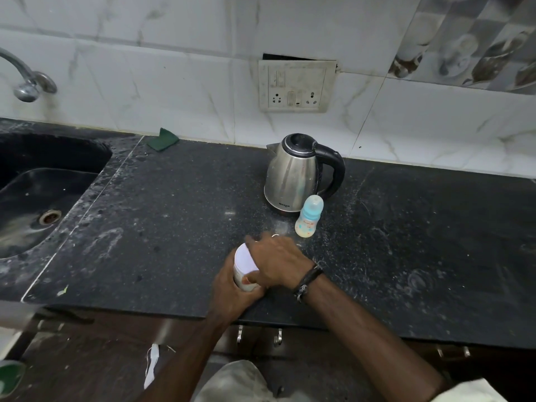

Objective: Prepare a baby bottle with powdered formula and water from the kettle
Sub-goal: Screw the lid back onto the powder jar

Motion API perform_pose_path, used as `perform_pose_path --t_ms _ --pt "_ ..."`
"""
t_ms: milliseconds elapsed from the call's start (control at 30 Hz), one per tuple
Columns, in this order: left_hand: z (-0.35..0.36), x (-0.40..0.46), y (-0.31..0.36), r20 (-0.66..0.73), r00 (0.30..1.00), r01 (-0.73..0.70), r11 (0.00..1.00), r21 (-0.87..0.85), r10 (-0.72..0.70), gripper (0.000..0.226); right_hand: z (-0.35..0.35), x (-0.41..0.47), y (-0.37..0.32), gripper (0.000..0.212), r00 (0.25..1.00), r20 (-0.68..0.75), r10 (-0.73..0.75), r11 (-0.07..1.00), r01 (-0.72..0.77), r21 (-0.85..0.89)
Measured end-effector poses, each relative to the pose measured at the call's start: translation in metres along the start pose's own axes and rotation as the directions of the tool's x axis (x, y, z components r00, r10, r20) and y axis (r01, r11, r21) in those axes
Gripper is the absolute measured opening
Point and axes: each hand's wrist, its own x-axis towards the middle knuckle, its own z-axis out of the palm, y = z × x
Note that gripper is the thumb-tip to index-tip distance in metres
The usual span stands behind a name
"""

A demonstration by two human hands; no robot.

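Late stage, judged: bottle (309, 218) capped, pale liquid inside, centre frame by kettle (295, 172). Left hand (232, 288) grips tin (245, 266), lower centre; right hand (278, 264) curls over lid. Left: stow tin

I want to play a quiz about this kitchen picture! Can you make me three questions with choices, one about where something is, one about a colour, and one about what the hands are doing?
1. Where is the small baby bottle?
A. in the sink
B. beside the steel kettle
C. on the floor

2. What colour is the bottle's collar?
A. red
B. yellow
C. light blue

3. What is the white round formula tin doing?
A. gripped by the left hand, with the right hand on its lid
B. lying alone
C. sitting on the kettle

Answers:
1 B, it stands on the black stone counter at the kettle's base.
2 C, the band is pale blue.
3 A, both hands are on it.
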Motion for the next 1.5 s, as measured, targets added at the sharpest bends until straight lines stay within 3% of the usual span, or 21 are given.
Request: perform_pose_path --t_ms 67,233,333,467,667,767,1133,1200,1267,1367,1500 --pt "0.0 -0.001 0.001 -0.014 1.0 -0.024 1.0 -0.018 0.024 0.112 0.002 -0.001 -0.004 0.071 0.999 0.041 -0.011 1.0 0.011 0.002" --pt "-0.001 -0.001 0.001 -0.029 0.999 -0.036 0.999 -0.018 0.035 0.105 0.013 0.002 -0.008 0.063 0.981 -0.189 0.035 0.998 -0.044 -0.046" --pt "-0.001 -0.001 -0.003 -0.023 0.998 -0.051 0.999 -0.003 0.051 0.098 0.019 0.002 -0.012 0.063 0.959 -0.249 0.135 0.99 -0.14 -0.003" --pt "0.0 0.001 -0.007 -0.017 0.998 -0.054 0.998 0.013 0.054 0.101 0.022 0.006 -0.015 0.063 0.952 -0.263 0.159 0.986 -0.168 -0.013" --pt "0.003 0.006 -0.017 -0.03 0.999 -0.029 1.0 0.004 0.03 0.1 0.016 0.008 0.001 0.069 0.989 -0.139 -0.038 0.996 0.027 -0.082" --pt "0.003 0.008 -0.019 -0.015 0.998 -0.053 0.998 -0.017 0.053 0.104 0.017 0.006 0.008 0.067 0.981 -0.174 -0.082 0.993 0.066 -0.097" --pt "-0.004 0.008 -0.01 -0.016 0.984 -0.177 0.984 0.014 0.177 0.094 0.029 -0.004 -0.007 0.061 0.949 -0.308 0.065 0.991 -0.098 -0.093" --pt "-0.003 0.007 -0.012 -0.008 0.984 -0.179 0.984 -0.002 0.179 0.093 0.034 -0.004 0.0 0.071 0.949 -0.31 0.059 0.998 -0.066 -0.01" --pt "-0.001 0.006 -0.012 -0.022 0.986 -0.165 0.986 -0.006 0.165 0.094 0.042 -0.007 0.014 0.077 0.944 -0.302 0.136 0.979 -0.082 0.185" --pt "0.004 0.009 -0.005 -0.032 0.983 -0.18 0.984 -0.002 0.18 0.096 0.058 -0.018 0.032 0.057 0.933 -0.239 0.269 0.868 -0.127 0.48" --pt "0.006 0.025 0.007 -0.01 0.979 -0.205 0.979 0.008 0.205 0.092 0.086 -0.027 0.041 0.041 0.91 -0.15 0.387 0.783 -0.237 0.576"
